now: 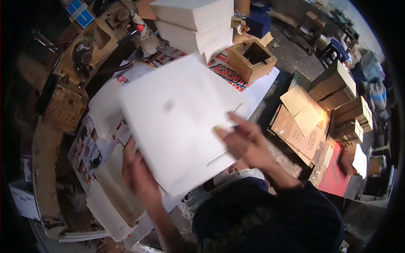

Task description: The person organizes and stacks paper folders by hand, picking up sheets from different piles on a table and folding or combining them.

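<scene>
A large white square sheet of paper or thin board point(177, 118) is held up, tilted, in front of me. It has a dark smudge near its middle and two thin dark lines near its right edge. My left hand point(141, 173) grips its lower left edge, some fingers hidden behind it. Over the right edge, between the two lines, my right hand point(244, 141) is smeared by motion. Its fingertips look apart, and I see nothing between them. Whether they touch the sheet I cannot tell.
Tall white stacks point(196, 21) and a wooden box point(253, 59) stand at the table's far side. A curved wooden bench with machine parts point(84, 55) lies left. Folded white pieces point(112, 206) are at lower left. Cardboard point(301, 126) and brown bundles point(352, 118) sit right.
</scene>
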Available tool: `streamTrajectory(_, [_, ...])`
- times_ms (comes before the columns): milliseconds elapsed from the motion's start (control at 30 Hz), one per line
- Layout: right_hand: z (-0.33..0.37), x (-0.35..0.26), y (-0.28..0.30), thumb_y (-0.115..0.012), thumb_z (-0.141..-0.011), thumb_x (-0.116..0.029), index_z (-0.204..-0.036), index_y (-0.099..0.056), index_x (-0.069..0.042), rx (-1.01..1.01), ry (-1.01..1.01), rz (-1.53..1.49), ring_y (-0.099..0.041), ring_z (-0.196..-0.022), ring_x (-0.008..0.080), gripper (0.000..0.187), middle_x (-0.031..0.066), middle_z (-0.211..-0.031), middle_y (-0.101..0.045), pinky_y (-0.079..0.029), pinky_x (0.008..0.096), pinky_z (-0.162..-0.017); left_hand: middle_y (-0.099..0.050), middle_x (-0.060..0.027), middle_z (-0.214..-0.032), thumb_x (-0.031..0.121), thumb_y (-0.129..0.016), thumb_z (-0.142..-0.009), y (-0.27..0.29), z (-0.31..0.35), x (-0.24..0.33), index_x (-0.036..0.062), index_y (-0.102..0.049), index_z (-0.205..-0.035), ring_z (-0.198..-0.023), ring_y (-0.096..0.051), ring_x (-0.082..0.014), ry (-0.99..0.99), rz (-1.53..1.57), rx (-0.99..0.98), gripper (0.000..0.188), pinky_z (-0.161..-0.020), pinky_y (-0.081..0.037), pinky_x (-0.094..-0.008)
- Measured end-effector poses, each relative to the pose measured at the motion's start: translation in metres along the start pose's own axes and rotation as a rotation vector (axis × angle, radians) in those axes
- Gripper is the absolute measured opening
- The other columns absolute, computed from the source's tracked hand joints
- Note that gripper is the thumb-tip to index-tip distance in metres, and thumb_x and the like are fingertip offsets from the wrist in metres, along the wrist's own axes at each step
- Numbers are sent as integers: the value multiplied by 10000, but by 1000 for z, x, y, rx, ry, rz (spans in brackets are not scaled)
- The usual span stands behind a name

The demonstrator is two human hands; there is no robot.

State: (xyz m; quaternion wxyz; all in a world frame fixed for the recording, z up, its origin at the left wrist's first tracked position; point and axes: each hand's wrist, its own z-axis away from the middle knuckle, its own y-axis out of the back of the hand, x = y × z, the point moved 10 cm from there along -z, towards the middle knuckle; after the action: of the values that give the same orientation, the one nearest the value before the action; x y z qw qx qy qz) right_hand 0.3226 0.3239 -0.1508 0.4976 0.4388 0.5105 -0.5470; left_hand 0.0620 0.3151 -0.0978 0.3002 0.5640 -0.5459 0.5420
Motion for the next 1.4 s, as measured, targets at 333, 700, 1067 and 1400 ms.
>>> streamTrajectory(333, [21, -86, 199, -612, -938, -196, -1259, -544, 33, 587, 363, 74, -604, -908, 115, 400, 93, -1035, -654, -487, 250, -788, -656, -162, -940, 109, -748, -741, -213, -11, -90, 3, -615, -921, -886, -633, -332, -372, -1044, -480, 247, -791, -499, -386])
streamTrajectory(700, [-27, -26, 217, -645, -897, -205, -1336, -484, 13, 421, 130, 211, -550, -1166, 217, 516, 161, -1250, -589, -404, 314, -995, -605, -112, -704, 86, -633, -888, -123, -13, -21, -20, -545, -829, -712, -610, -119, -162, -495, -254, 150, -672, -465, -251])
streamTrajectory(1067, [-134, 43, 105, -621, -893, -231, -1345, -486, -6, -189, -21, 211, -551, -1136, 212, 523, 141, -1269, -561, -413, 289, -989, -566, -140, -992, 212, -804, -720, -58, 24, -45, 48, -523, -985, -949, -553, -335, 54, -1284, -545, 421, -840, -442, -424])
streamTrajectory(1400, [-114, 8, 76, -656, -867, -141, -1313, -497, 28, 10, -72, 395, -553, -1102, 175, 502, 141, -1209, -584, -483, 304, -882, -720, -104, -773, 149, -750, -807, 13, 26, -40, -41, -715, -908, -683, -657, -95, 238, -1011, -206, 218, -631, -520, -247])
